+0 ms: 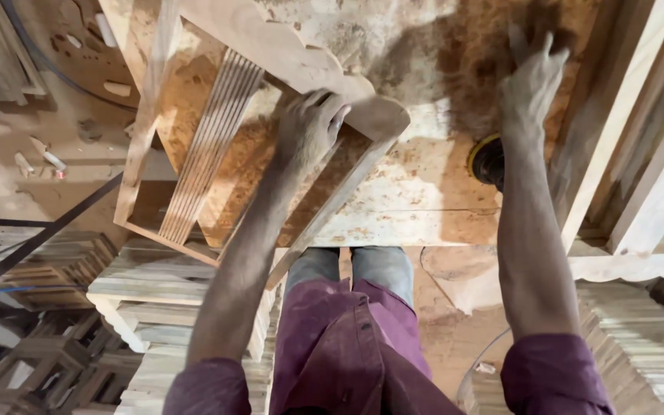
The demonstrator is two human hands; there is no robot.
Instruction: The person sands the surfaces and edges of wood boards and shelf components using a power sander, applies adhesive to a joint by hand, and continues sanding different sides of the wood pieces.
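My left hand [310, 125] grips the curved top rail of a carved wooden frame [217, 131] that lies tilted on a dusty workbench [416, 192]. The frame has a ribbed slat down its middle and plain side rails. My right hand [530, 77] is stretched forward over the bench, fingers spread, resting flat on the sawdust-covered surface. Just below my right wrist sits a round black and yellow sanding disc [487, 160], partly hidden by my forearm.
Long pale wooden beams [639, 154] lean along the right of the bench. Stacks of cut wooden pieces [155, 300] fill the floor at left and right, with more frames at lower left. A dark cable [48, 230] runs across the left floor.
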